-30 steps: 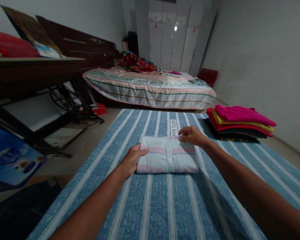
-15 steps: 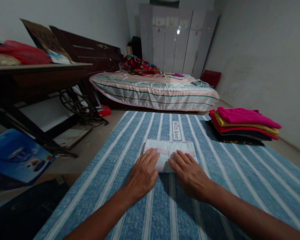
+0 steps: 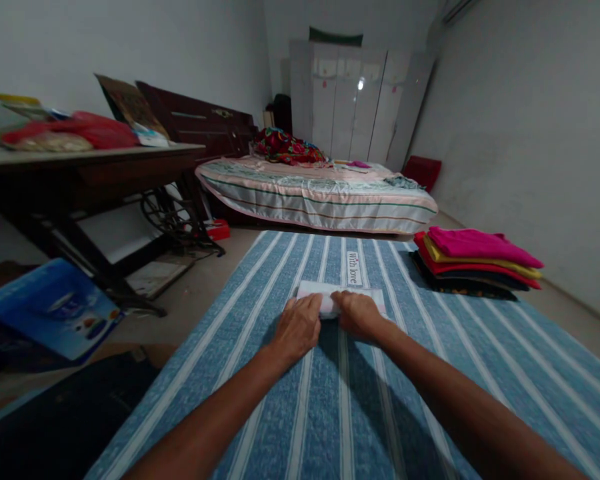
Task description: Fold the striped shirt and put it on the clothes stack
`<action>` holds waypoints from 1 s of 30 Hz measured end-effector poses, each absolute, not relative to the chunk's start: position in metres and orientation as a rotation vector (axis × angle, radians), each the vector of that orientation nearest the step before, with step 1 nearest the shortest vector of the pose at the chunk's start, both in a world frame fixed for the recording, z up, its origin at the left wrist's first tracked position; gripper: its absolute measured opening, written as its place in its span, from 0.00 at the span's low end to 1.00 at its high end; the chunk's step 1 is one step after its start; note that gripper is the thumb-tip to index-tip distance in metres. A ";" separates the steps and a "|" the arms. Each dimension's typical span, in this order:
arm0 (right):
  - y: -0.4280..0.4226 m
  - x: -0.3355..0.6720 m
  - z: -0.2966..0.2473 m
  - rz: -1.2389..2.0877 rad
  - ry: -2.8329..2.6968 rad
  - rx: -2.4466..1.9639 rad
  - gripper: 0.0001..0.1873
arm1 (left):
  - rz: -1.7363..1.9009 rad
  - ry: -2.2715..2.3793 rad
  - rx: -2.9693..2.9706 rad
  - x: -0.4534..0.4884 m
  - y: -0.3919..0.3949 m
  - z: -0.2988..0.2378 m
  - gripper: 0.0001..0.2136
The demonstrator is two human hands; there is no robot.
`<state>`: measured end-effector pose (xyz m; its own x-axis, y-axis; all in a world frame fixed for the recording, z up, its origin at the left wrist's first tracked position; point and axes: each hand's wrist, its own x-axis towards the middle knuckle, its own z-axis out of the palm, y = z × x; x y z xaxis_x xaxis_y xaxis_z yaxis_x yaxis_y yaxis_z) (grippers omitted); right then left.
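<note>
A small white cloth (image 3: 329, 305) with pinkish bands lies folded into a narrow strip on the blue-and-white striped cover (image 3: 260, 413). My left hand (image 3: 299, 325) has its fingers curled over the near left part of the cloth. On the near right part, my right hand (image 3: 357, 315) grips it with bent fingers, the thumb side close to the cloth's middle. The undersides of both hands and the cloth's near edge are partly hidden. Just beyond the cloth, a "With love" label (image 3: 354, 269) shows on the cover.
To the right sits a stack of folded clothes (image 3: 485, 250), bright pink on top. A bed (image 3: 315, 200) and a wardrobe (image 3: 350, 100) stand beyond. At left are a treadle sewing table (image 3: 100, 160) and a blue box (image 3: 55, 310).
Both hands, flat on the cloth before, are now curled round its near side. The cloth has become narrower from front to back. The view has tilted up slightly.
</note>
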<state>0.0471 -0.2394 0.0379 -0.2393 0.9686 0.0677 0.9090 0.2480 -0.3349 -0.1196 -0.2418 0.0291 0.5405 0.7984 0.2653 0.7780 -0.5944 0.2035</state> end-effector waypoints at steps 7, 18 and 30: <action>-0.255 0.074 0.096 1.300 -1.573 -1.440 0.19 | 1.301 1.567 2.245 -0.137 -0.266 0.067 0.26; -0.446 0.034 -0.026 1.505 -0.233 -1.046 0.14 | 0.671 1.435 1.099 -0.184 -0.387 0.043 0.28; -0.441 0.101 -0.005 1.574 -0.299 -1.267 0.11 | 0.637 1.306 0.567 -0.180 -0.469 0.039 0.21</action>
<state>0.1015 -0.4411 -0.0047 0.1049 0.8184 -0.5649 -0.5540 -0.4236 -0.7167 -0.1804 -0.4694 0.0392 0.1421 0.7092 -0.6905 -0.1071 0.7045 0.7015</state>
